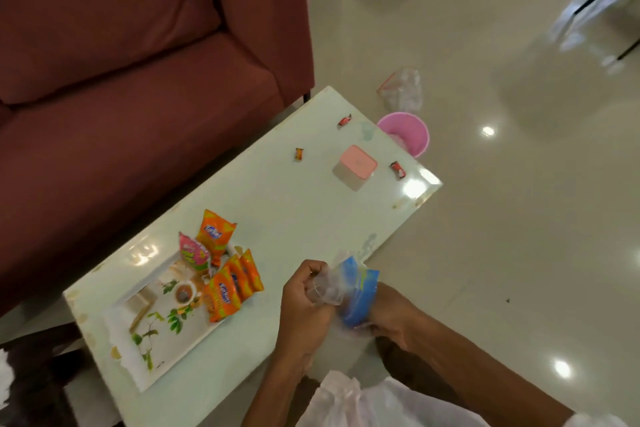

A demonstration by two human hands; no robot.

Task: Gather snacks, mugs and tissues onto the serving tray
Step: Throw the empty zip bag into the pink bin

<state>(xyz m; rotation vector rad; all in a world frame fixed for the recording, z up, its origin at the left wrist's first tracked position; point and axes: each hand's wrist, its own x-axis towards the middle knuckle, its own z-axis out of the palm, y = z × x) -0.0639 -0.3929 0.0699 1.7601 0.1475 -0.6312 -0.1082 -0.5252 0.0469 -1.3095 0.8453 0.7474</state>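
**Operator:** Finger state, both hands?

**Technician:** Left hand [304, 298]: fingers curled tight, pinching a bunch of clear plastic film [325, 291]. Right hand [391, 322]: fingers curled round the lower end of the blue packet [360, 291]; the fingertips are mostly hidden

**Operator:** Packet location?

**Technician:** Held clear of the table [277, 211] between both hands, to the right of the tray [156, 357] and apart from it. Not yet on the tray

**Operator:** Handling properties?

**Technician:** Probably a tissue pack, so expect it to be light, soft and easily squashed. The film looks slick and loose. Grip the packet body across its narrow sides, not the film, with light pressure

**Operator:** Other items?

**Technician:** Snack packets [225, 291] lean at the tray's far right end. A box [355, 166] with a pink lid and three small sweets [299, 153] lie well beyond the tray
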